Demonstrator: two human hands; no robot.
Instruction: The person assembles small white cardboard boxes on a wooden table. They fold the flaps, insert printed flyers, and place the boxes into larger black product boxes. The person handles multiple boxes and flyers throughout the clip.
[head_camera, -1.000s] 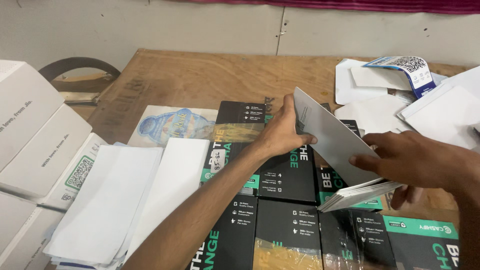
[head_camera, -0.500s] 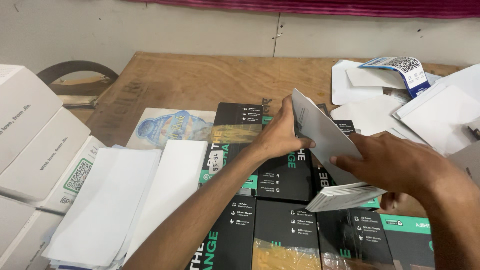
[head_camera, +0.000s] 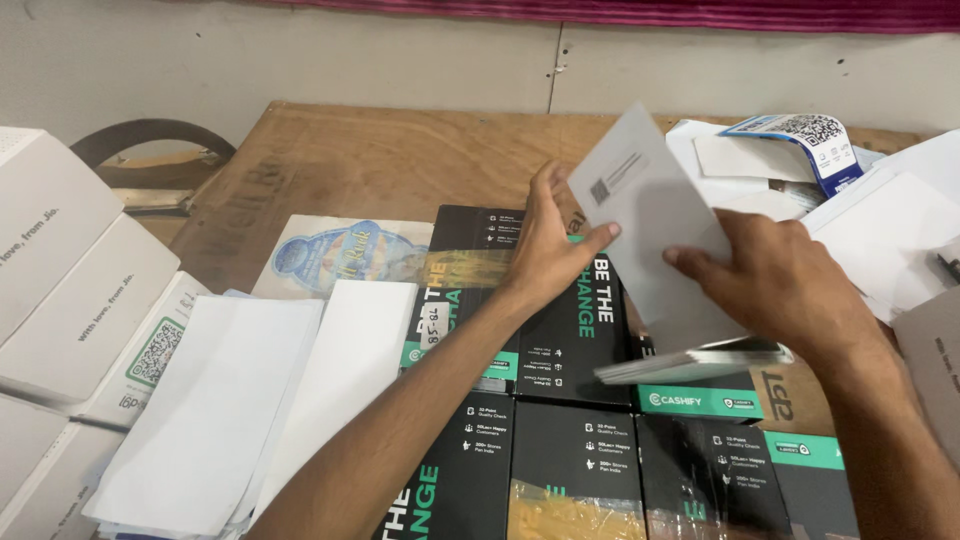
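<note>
Envelope lifted off stack, pinched by left hand and right hand. Best peeled singly (stack sits on black boxes).

Left hand and right hand together hold a white sheet tilted up above a thin stack of similar sheets. The stack rests on black-and-green boxes laid flat on the wooden worktop. White envelopes lie left of the boxes, white cartons further left, loose white papers at right
</note>
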